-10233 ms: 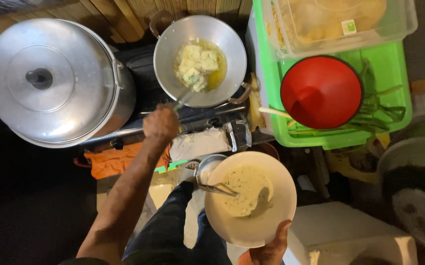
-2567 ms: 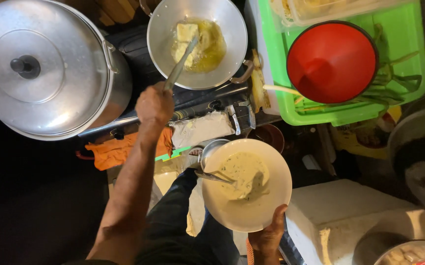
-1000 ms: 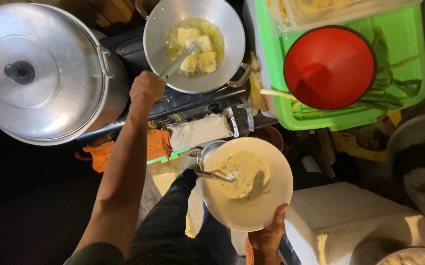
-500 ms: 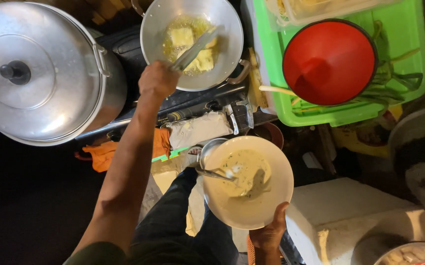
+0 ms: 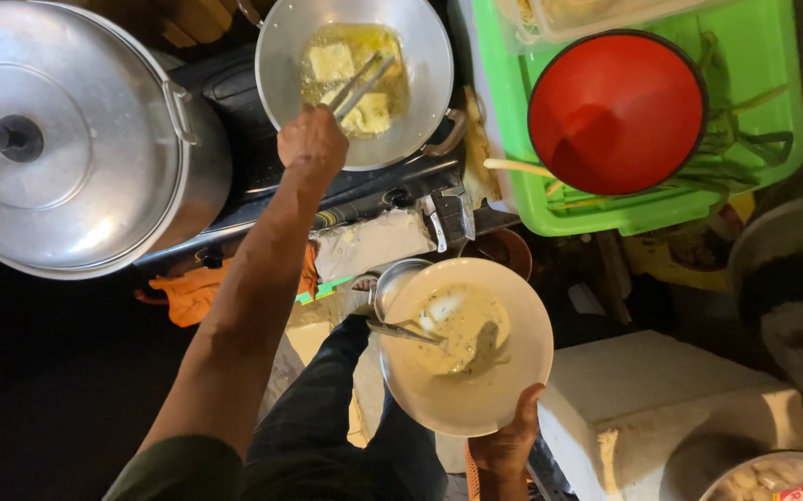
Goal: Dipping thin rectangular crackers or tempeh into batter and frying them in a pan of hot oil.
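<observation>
A large lidded metal pot (image 5: 77,139) is filling the frame at ten o'clock, its round lid topped by a dark knob. At two o'clock a green plastic crate (image 5: 772,83) is holding a red bowl (image 5: 616,111), with green stalks lying beside the bowl. A white foam box (image 5: 661,408) is sitting at four o'clock.

Between pot and crate, at twelve o'clock, a metal frying pan (image 5: 276,65) is resting on a dark stove (image 5: 262,167) — pale square pieces in yellow oil are lying in its middle. Just below centre, a white bowl (image 5: 503,399) of pale batter is being held level, with a spoon (image 5: 401,330) leaning into it from nine o'clock. An orange cloth (image 5: 192,289) is hanging under the stove at eight o'clock.

The person's left arm is stretching straight from the seven o'clock corner up toward twelve, forearm bare, a dark green sleeve showing at the shoulder. The left hand (image 5: 311,146) is hovering at the pan's near rim, knuckles up, fingers clenched around a pair of metal tongs (image 5: 361,83) whose tips are reaching up and to one o'clock among the frying pieces.

The right hand (image 5: 505,443) is coming up from six o'clock — palm under the white bowl, thumb hooked over the rim at five o'clock of the bowl, fingers gripping it from beneath.
</observation>
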